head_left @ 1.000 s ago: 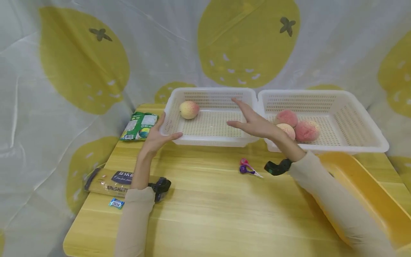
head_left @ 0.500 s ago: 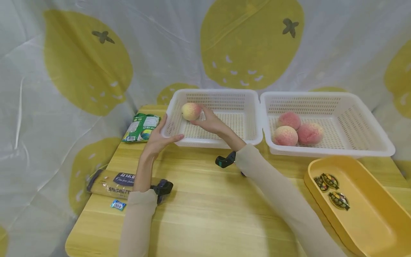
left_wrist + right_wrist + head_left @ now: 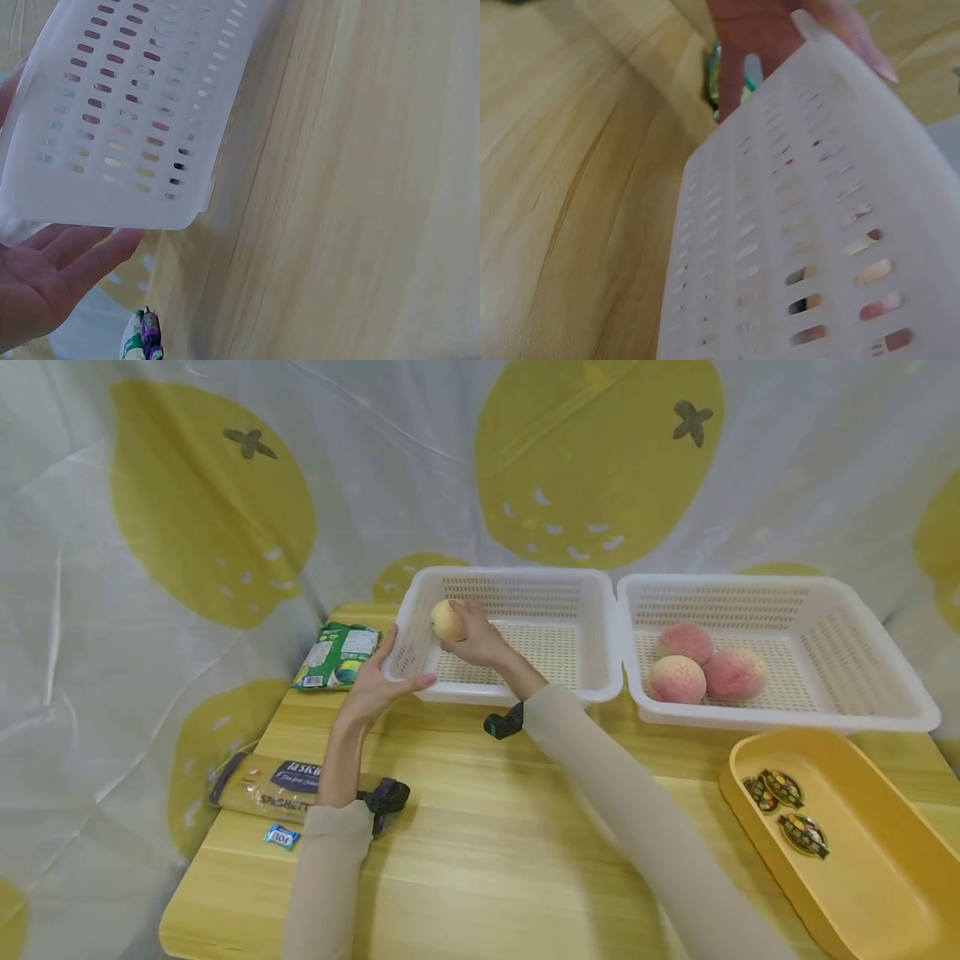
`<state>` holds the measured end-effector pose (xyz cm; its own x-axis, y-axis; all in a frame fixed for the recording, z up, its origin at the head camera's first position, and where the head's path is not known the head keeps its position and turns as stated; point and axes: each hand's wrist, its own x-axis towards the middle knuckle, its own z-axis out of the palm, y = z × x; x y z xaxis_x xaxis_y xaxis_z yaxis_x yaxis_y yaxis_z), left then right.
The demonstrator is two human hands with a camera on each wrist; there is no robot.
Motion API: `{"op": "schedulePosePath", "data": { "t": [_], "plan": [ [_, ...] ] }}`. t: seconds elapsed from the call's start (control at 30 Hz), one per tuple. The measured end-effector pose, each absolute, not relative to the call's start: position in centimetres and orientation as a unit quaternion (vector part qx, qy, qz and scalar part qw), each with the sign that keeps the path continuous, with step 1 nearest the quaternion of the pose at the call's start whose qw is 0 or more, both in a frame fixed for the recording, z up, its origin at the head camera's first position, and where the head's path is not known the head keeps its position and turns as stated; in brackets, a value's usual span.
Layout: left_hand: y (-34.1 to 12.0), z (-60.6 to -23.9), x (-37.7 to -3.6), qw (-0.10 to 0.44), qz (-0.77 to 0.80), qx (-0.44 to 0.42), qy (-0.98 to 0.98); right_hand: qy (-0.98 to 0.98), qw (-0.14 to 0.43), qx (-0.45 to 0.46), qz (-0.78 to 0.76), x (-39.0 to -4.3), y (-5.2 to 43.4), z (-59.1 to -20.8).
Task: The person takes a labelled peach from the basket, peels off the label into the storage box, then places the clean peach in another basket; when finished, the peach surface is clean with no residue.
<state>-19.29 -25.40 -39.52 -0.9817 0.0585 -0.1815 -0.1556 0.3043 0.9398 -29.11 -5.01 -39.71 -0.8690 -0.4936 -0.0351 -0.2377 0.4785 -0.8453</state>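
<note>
In the head view, a yellow and pink peach [image 3: 446,622] is near the left end of the left white basket [image 3: 517,694]. My right hand [image 3: 477,639] grips it from the right, fingers over its top and side. At that basket's front left corner, my left hand [image 3: 375,687] rests with fingers straight along the end wall and thumb stretched along the front. From the left wrist, the basket wall [image 3: 127,112] hides part of the left hand [image 3: 45,289]. The right wrist view shows the slotted wall [image 3: 780,210] but not the held peach.
A second white basket [image 3: 780,720] holds three peaches [image 3: 677,679]. An orange tray [image 3: 885,843] with several round dark badges [image 3: 804,835] stands at the right. Left are a green packet [image 3: 337,656], a spaghetti bag [image 3: 270,787] and a small blue wrapper [image 3: 282,837].
My right hand has moved left from the basket's right end and taken hold of the peach. My right arm now covers two lollipops seen earlier. The left hand has stayed at the corner.
</note>
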Motion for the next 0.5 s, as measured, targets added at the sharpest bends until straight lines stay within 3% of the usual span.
{"op": "schedulePosePath", "data": {
  "t": [0.27, 0.5],
  "plan": [
    [-25.22, -39.38, -19.29, 0.082, 0.588, -0.037, 0.804, 0.932, 0.085, -0.202, -0.288, -29.14, -5.12, -39.94],
    [-25.05, -39.58, -19.32, 0.083, 0.594, -0.036, 0.799, 0.930, 0.089, -0.208, -0.289, -29.07, -5.05, -40.04]
  ]
}}
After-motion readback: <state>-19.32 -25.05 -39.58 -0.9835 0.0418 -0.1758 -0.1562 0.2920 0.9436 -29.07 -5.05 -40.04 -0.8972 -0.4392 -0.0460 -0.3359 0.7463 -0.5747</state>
